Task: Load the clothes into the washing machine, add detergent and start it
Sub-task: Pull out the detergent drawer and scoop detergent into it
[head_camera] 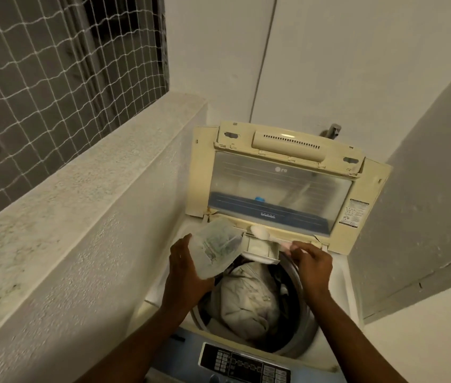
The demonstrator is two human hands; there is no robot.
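Left hand: the left hand (pixel 188 272) is gripping a clear plastic tub (pixel 214 248), fingers wrapped round its side, tilting it over the back left of the drum.
Right hand: the right hand (pixel 312 262) is pinching the handle of a small scoop (pixel 260 232), holding its bowl, loaded with something white, just above the drawer.
Drawer: the detergent drawer (pixel 260 248) is sticking out from the back rim, over the drum, between the two hands.
Clothes: the clothes (pixel 246 297) are lying inside the drum of the washing machine (pixel 341 280), a pale beige garment on top.
Lid: the lid (pixel 279 186) is standing open against the wall.
Panel: the control panel (pixel 243 366) is sitting at the near edge, between the forearms.
Surroundings: a rough ledge (pixel 80 175) is running along the left under white netting (pixel 39 64).
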